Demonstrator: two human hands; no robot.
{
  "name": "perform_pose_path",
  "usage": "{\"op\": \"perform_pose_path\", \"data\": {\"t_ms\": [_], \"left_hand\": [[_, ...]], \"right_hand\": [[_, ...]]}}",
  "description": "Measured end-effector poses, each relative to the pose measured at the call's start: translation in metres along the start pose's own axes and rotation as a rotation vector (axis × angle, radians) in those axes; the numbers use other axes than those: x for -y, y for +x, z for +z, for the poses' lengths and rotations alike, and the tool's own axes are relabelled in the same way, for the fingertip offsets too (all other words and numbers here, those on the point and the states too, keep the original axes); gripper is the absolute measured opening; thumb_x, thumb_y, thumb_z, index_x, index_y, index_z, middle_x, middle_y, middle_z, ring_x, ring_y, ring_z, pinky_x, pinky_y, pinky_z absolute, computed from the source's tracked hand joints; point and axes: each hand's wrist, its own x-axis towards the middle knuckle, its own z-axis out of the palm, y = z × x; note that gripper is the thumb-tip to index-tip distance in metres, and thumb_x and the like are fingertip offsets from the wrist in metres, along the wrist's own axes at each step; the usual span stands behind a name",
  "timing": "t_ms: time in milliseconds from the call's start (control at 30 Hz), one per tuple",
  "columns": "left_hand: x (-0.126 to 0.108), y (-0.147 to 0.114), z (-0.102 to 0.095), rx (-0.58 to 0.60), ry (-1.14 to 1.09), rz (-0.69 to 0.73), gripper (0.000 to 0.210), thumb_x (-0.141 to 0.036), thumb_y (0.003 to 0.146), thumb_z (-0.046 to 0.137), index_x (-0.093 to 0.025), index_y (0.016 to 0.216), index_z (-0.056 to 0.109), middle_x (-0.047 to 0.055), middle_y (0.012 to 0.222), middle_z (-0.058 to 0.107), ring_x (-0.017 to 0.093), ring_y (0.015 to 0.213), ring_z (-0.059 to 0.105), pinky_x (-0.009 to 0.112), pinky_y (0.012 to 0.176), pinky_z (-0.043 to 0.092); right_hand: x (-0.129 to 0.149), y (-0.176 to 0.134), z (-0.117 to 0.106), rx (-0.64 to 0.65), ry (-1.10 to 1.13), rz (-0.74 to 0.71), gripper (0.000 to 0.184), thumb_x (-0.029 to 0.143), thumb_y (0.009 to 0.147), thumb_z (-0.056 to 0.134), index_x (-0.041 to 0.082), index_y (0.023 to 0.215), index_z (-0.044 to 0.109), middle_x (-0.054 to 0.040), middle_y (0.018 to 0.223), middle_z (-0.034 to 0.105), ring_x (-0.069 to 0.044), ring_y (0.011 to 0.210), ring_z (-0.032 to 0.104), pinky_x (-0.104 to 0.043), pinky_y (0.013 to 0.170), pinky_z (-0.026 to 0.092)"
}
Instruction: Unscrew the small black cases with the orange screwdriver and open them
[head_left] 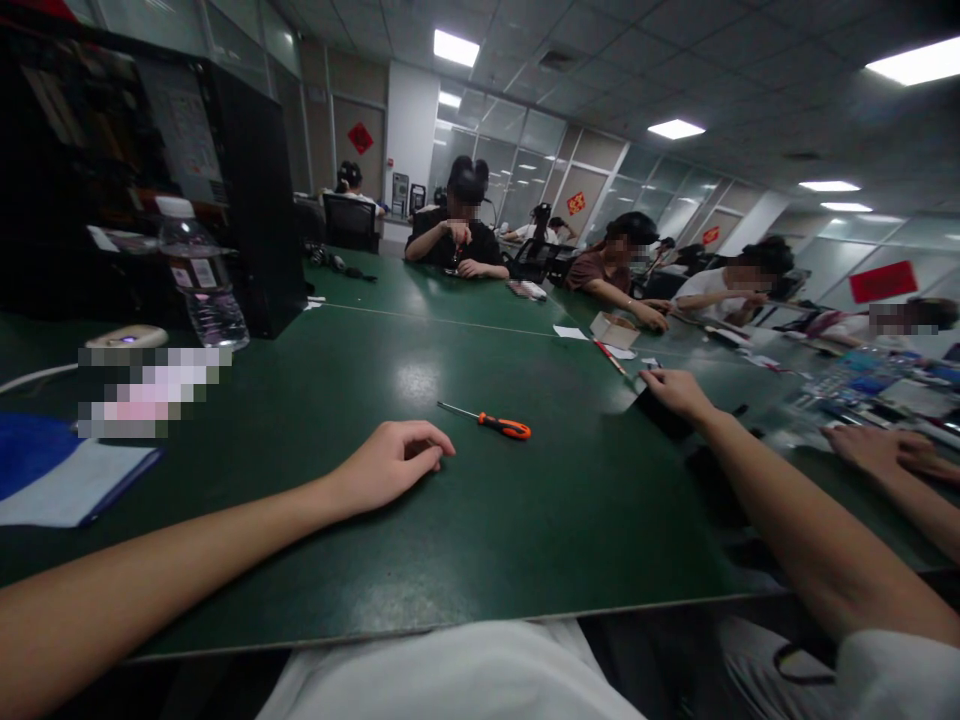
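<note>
From where I stand, the screwdriver (504,426) lies flat on the green table (480,545), roughly midway between the wearer's two hands — orange-and-black handle to the right, thin metal shaft running left and slightly away. Nobody's fingers touch it. The left hand (391,465) rests on the table just to the near left of it, holding nothing; its fingers lie together in a loose curl, with a small gap to the thumb.

The right hand (677,393) is farther off to the right, bent over a dark object (664,415). Its fingers are at the upper edge of that thing, but it is too dark and blurred there — I can't tell whether they are clamped on it or only touching.

Just beyond that hand lie a thin red stick (611,358) and a small open box (615,328). Over on the left stands a clear plastic bottle (206,285) beside a black cabinet (262,200), with a blue-and-white booklet (82,487) nearer. On the far side sits a person in a dark shirt (457,240).
</note>
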Motion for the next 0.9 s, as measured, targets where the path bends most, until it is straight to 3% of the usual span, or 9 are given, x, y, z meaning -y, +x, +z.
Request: {"op": "perform_pose_path", "data": {"t_ms": [200, 567, 900], "left_hand": [[0.001, 0.000, 0.000, -0.046, 0.037, 0.082, 0.021, -0.026, 0.092, 0.056, -0.017, 0.099, 0.074, 0.006, 0.102, 0.073, 0.019, 0.086, 0.066, 0.029, 0.078, 0.052], [0.002, 0.000, -0.001, -0.027, 0.054, 0.089, 0.021, -0.026, 0.092, 0.056, -0.017, 0.098, 0.074, 0.006, 0.098, 0.073, 0.019, 0.084, 0.066, 0.029, 0.077, 0.053], [-0.001, 0.001, 0.001, -0.024, 0.061, 0.078, 0.022, -0.027, 0.092, 0.055, -0.017, 0.098, 0.074, 0.006, 0.098, 0.074, 0.018, 0.082, 0.066, 0.029, 0.077, 0.053]], "right_hand": [[-0.001, 0.002, -0.001, 0.017, -0.004, 0.020, 0.033, 0.039, 0.098, 0.063, 0.021, 0.125, 0.064, -0.0086, 0.130, 0.063, -0.024, 0.113, 0.064, -0.042, 0.094, 0.057], [0.001, 0.015, 0.005, -0.001, -0.016, 0.091, 0.033, 0.038, 0.097, 0.064, 0.021, 0.125, 0.064, -0.0089, 0.130, 0.063, -0.024, 0.113, 0.064, -0.041, 0.094, 0.056], [0.009, 0.012, 0.006, -0.020, -0.022, 0.064, 0.036, 0.039, 0.098, 0.063, 0.019, 0.128, 0.062, -0.0098, 0.131, 0.063, -0.023, 0.112, 0.064, -0.044, 0.094, 0.057]]}}
